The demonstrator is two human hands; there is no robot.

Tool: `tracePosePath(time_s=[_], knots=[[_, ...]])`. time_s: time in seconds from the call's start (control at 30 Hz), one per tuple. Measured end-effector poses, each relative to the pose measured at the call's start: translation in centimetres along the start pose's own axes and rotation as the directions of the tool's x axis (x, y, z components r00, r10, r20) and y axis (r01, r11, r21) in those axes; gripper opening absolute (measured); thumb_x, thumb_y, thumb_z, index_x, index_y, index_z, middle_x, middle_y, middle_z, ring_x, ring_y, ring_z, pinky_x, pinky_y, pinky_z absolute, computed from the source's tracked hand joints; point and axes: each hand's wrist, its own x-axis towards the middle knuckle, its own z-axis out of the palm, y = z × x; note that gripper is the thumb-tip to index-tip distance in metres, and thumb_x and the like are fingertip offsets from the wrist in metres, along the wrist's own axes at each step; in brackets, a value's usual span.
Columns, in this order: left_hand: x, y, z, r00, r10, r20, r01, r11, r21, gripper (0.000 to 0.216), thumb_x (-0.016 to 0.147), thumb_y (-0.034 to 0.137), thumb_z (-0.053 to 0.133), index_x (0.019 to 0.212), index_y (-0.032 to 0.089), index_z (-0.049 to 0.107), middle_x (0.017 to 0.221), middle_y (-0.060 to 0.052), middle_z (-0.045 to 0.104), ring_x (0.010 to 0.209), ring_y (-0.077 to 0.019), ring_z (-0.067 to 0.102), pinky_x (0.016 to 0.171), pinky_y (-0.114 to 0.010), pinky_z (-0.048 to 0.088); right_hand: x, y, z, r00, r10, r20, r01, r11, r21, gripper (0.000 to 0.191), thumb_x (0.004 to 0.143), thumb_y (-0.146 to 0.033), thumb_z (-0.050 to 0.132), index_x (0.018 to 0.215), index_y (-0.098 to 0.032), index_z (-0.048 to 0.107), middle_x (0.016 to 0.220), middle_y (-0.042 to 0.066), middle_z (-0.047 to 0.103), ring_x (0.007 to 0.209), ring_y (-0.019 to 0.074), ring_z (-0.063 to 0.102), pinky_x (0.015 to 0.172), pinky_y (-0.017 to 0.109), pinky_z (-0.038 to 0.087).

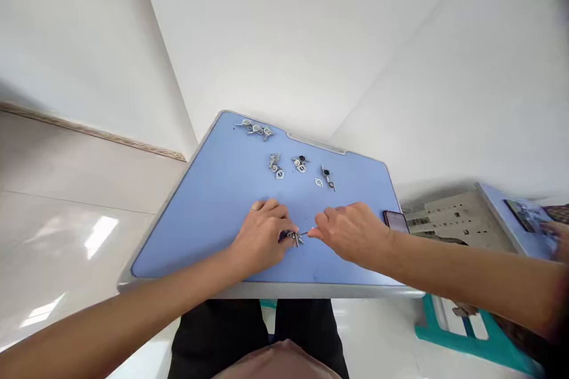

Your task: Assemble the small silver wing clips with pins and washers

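Near the front edge of the blue table, my left hand (265,231) is closed around a small metal assembly (296,239) with short prongs, steadying it low over the tabletop. The fingers hide part of it. From the right, my right hand (349,232) is closed on a thin metal-shafted tool (304,233). Its shaft points left and its tip meets or nearly meets the assembly; contact is too small to tell. The tool's handle is hidden in the fist.
On the blue table (213,213), small metal assemblies (256,129) lie at the back left, more metal parts (274,164) in the middle, and a flat oval plate (319,182) beside a black-capped part (326,173). A phone (395,221) rests at the right edge. A teal stool (480,337) stands right.
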Motion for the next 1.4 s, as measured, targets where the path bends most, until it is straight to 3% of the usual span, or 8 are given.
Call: tracePosePath(time_s=[0.27, 0.47, 0.6, 0.8, 1.0, 1.17, 1.3, 1.4], knots=[[-0.2, -0.3, 0.3, 1.000, 0.020, -0.023, -0.021, 1.000, -0.014, 0.017, 0.078, 0.016, 0.072, 0.091, 0.026, 0.077, 0.084, -0.001, 0.066, 0.088, -0.0204, 0.052, 0.083, -0.038, 0.036, 0.0, 0.5, -0.2, 0.989, -0.124, -0.081, 0.126, 0.992, 0.018, 0.022, 0.086, -0.008, 0.054, 0.106, -0.015, 0.050, 0.093, 0.007, 0.063, 0.072, 0.0154, 0.060, 0.044, 0.026, 0.020], [-0.2, -0.4, 0.4, 1.000, 0.018, -0.024, -0.018, 1.000, -0.014, 0.016, 0.078, 0.017, 0.072, 0.092, 0.026, 0.077, 0.083, -0.001, 0.065, 0.088, -0.0202, 0.052, 0.083, -0.038, 0.037, 0.1, 0.4, 0.1, 0.997, -0.020, -0.069, 0.022, 0.999, 0.030, 0.026, 0.102, -0.036, 0.036, 0.107, -0.015, 0.051, 0.072, 0.004, 0.061, 0.057, 0.0160, 0.056, 0.044, 0.027, 0.018], [-0.2, -0.5, 0.5, 0.999, 0.022, -0.028, -0.022, 1.000, -0.011, 0.017, 0.078, 0.016, 0.071, 0.090, 0.026, 0.076, 0.083, -0.001, 0.065, 0.088, -0.0198, 0.052, 0.084, -0.038, 0.037, 0.1, 0.5, 0.6, 0.977, -0.136, -0.166, 0.139, 0.990, 0.009, 0.014, 0.096, -0.022, 0.045, 0.106, -0.015, 0.051, 0.090, 0.008, 0.063, 0.070, 0.0161, 0.058, 0.044, 0.027, 0.017], [-0.2, -0.5, 0.5, 1.000, 0.019, -0.022, -0.019, 1.000, -0.010, 0.017, 0.078, 0.017, 0.072, 0.092, 0.026, 0.077, 0.083, -0.001, 0.065, 0.089, -0.0204, 0.052, 0.084, -0.039, 0.038, 0.2, 0.4, 0.4, 1.000, 0.003, -0.031, -0.002, 1.000, 0.024, 0.033, 0.102, -0.042, 0.037, 0.100, -0.015, 0.055, 0.072, 0.005, 0.063, 0.055, 0.0157, 0.055, 0.045, 0.026, 0.019], [-0.3, -0.5, 0.5, 1.000, 0.014, -0.022, -0.014, 1.000, -0.015, 0.017, 0.078, 0.016, 0.072, 0.091, 0.026, 0.077, 0.083, -0.001, 0.065, 0.090, -0.0208, 0.053, 0.085, -0.039, 0.038, -0.3, 0.3, 0.8, 0.974, -0.185, -0.132, 0.190, 0.982, 0.022, 0.014, 0.098, -0.025, 0.047, 0.105, -0.015, 0.053, 0.088, 0.007, 0.064, 0.066, 0.0144, 0.058, 0.044, 0.026, 0.018], [-0.3, -0.5, 0.5, 0.999, 0.020, -0.025, -0.021, 1.000, -0.021, 0.017, 0.078, 0.017, 0.072, 0.092, 0.026, 0.076, 0.083, -0.001, 0.065, 0.090, -0.0206, 0.053, 0.084, -0.039, 0.038, -0.3, 0.3, 0.7, 0.993, -0.029, -0.113, 0.037, 0.997, 0.072, 0.036, 0.100, -0.047, 0.039, 0.101, -0.014, 0.054, 0.075, 0.005, 0.063, 0.057, 0.0148, 0.056, 0.045, 0.026, 0.016], [-0.2, -0.5, 0.4, 1.000, 0.015, -0.015, -0.015, 1.000, -0.011, 0.018, 0.078, 0.016, 0.072, 0.091, 0.026, 0.077, 0.084, -0.001, 0.065, 0.090, -0.0205, 0.053, 0.085, -0.040, 0.038, -0.3, 0.5, 1.1, 0.962, -0.187, -0.197, 0.200, 0.979, 0.048, 0.015, 0.095, -0.023, 0.049, 0.108, -0.015, 0.053, 0.093, 0.008, 0.065, 0.070, 0.0158, 0.059, 0.045, 0.026, 0.017], [-0.2, -0.4, 0.3, 1.000, 0.010, -0.008, -0.010, 1.000, -0.012, 0.017, 0.078, 0.017, 0.072, 0.091, 0.027, 0.077, 0.084, -0.001, 0.065, 0.090, -0.0207, 0.053, 0.085, -0.040, 0.038, 0.1, 0.4, 1.4, 0.980, -0.183, -0.080, 0.185, 0.983, 0.010, 0.011, 0.094, -0.014, 0.047, 0.102, -0.015, 0.054, 0.082, 0.006, 0.065, 0.065, 0.0157, 0.059, 0.046, 0.027, 0.019]])
